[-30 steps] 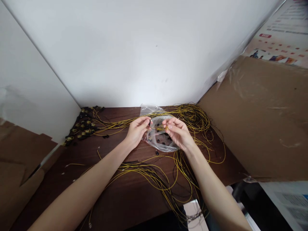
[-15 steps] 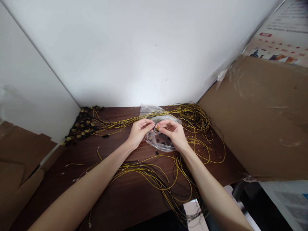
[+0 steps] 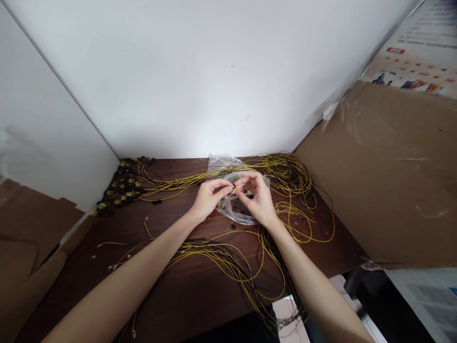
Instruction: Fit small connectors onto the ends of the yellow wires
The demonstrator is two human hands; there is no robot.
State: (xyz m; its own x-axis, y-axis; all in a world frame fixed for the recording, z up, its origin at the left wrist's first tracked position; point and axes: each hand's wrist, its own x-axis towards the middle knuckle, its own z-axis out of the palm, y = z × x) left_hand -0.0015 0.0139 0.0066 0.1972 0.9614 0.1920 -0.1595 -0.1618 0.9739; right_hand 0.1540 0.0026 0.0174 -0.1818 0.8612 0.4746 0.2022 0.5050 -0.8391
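Observation:
My left hand (image 3: 210, 197) pinches a small black-and-yellow part (image 3: 234, 189) between thumb and fingertips, above an open clear plastic bag (image 3: 243, 219). On the other side of that part is my right hand (image 3: 257, 197), its thumb at the yellow end and its fingers curved above. The part is too small to make out in detail. Inside the bag lie several small dark pieces, partly covered by my hands. A small black piece (image 3: 233, 226) rests on the table just in front of the bag.
Yellow and black wires (image 3: 185, 181) run behind my hands from black-and-yellow connector ends (image 3: 123, 183) to a coil (image 3: 285, 171). More wires (image 3: 228, 259) cross the brown table (image 3: 185, 300) nearer me. White walls and a cardboard panel (image 3: 403, 181) enclose the space.
My right fingers have lifted and parted a little, showing more of the yellow end. My left hand has shifted slightly right. The wires and bag look the same.

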